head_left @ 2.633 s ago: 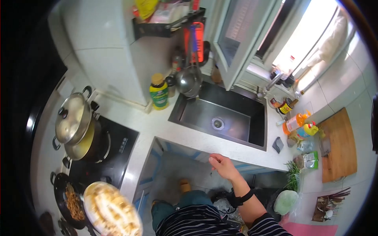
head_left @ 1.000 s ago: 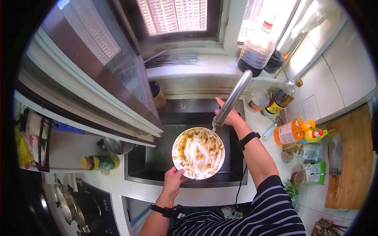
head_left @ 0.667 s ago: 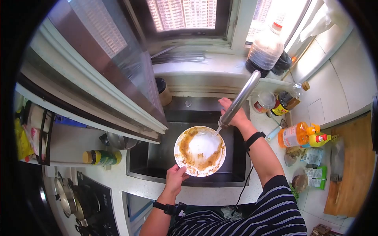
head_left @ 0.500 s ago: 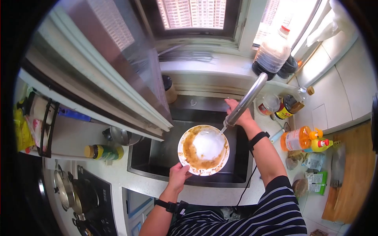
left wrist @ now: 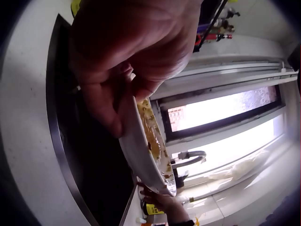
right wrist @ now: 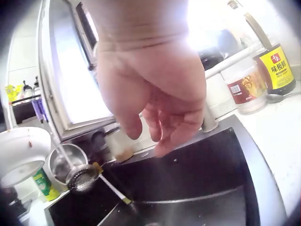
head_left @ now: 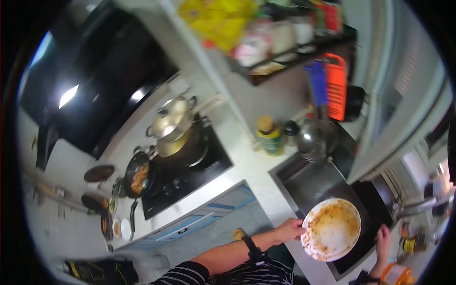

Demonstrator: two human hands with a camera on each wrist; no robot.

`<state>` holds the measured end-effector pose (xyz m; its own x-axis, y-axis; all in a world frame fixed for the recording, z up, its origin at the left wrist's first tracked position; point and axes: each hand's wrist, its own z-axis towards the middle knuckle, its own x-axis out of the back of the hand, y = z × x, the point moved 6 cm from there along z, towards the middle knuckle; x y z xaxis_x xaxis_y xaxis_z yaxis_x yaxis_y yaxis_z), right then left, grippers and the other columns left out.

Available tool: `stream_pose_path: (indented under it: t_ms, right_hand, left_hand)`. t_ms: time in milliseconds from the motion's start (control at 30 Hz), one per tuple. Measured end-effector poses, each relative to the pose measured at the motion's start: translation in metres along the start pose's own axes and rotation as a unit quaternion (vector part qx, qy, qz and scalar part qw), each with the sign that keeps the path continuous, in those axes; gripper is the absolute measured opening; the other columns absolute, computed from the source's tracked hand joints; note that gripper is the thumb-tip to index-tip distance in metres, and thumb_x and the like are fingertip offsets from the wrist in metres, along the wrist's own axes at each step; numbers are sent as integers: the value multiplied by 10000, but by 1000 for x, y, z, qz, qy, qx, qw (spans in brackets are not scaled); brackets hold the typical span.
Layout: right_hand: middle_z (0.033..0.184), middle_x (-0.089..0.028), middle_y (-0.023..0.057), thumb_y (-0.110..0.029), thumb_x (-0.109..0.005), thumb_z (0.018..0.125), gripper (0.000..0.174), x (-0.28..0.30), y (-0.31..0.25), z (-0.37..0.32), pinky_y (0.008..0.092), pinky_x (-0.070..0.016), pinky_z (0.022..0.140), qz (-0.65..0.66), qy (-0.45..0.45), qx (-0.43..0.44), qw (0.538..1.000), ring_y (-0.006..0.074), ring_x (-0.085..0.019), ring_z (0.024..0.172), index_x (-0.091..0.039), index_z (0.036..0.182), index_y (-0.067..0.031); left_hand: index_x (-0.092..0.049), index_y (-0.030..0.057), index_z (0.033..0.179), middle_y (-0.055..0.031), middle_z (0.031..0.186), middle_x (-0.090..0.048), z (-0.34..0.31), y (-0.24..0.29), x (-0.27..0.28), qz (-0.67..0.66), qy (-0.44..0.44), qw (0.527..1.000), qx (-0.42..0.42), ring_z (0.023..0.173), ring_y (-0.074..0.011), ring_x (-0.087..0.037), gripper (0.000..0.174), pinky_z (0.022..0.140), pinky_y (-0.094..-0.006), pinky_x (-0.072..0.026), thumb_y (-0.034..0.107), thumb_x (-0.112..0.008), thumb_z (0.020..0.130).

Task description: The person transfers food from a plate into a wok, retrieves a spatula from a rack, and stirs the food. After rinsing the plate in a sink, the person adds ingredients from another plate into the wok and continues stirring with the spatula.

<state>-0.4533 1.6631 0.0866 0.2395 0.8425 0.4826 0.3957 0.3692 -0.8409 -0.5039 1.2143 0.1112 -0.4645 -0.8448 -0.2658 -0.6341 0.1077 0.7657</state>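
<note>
A white plate (head_left: 335, 232) smeared with brown food residue is over the front part of the dark sink (head_left: 304, 183). My left hand (head_left: 289, 230) pinches it by the near rim. In the left wrist view the thumb and fingers of my left hand (left wrist: 134, 52) grip the edge of the plate (left wrist: 141, 155), seen side-on with residue on its inner face. My right hand (head_left: 383, 240) is to the right of the plate and holds nothing. Its fingers hang loosely bent over the sink in the right wrist view, and the plate (right wrist: 26, 146) shows at the far left there.
Left of the sink a stove (head_left: 183, 166) bears a lidded pot (head_left: 172, 118) and a black pan (head_left: 137, 176) with brown food. A yellow-green bottle (head_left: 269, 137) and ladles (head_left: 317, 137) stand behind the sink's left corner. The tap (head_left: 420, 207) and sauce bottles line the right.
The plate came from beside the stove to under the running tap, where white water pooled in it. Now the pool is gone, my right hand has left the tap, and the head view has swung left.
</note>
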Motion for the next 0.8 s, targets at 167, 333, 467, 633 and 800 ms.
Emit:
stream_pose_path:
  t_ms: [167,333,467,633,800]
  right_hand:
    - [1052,-681,110,-273,-560,1004,434,-90,-105,-101,299,-494,739,-192,-191,-26,962,158,-587,819,-549,1333,9]
    - [894,-703,150,-202,-590,976,344,-215,-144,-158,307,-500,734,-174,-255,115,944,147,-612,811,-618,1232,26]
    - [931,-708,160,-213,-630,953,358,-317,-203,-222,320,-511,741,-201,-307,121,922,190,-644,827,-615,1261,-29]
    - [1176,-660,204,-273,-595,954,382,-427,-294,-329,381,-497,889,-281,-400,134,862,342,-639,1053,-617,1270,-59]
    - [1233,-638,192,-325,-541,972,420,-506,-306,-384,407,-467,948,-305,-450,204,814,356,-607,1124,-599,1293,-60]
  left_hand:
    - [-613,12,1221,-43,1091,-680,-110,-7,70,-48,34,998,-24,959,-104,-646,308,842,-279,-540,186,-566,970]
    - [-604,-1,1244,-79,1145,-676,-242,-20,149,-138,150,977,-54,990,-126,-654,321,850,-282,-541,168,-563,975]
    - [-641,12,1185,-62,1058,-709,-364,-41,231,-180,267,938,-127,871,-107,-675,282,759,-247,-541,153,-575,950]
    - [-659,-1,1133,-81,993,-725,-532,-54,330,-210,419,867,-171,811,-124,-699,265,701,-262,-560,117,-572,912]
    - [-677,-21,1024,-87,897,-719,-656,-83,426,-178,551,802,-148,781,-148,-699,209,686,-295,-566,110,-586,890]
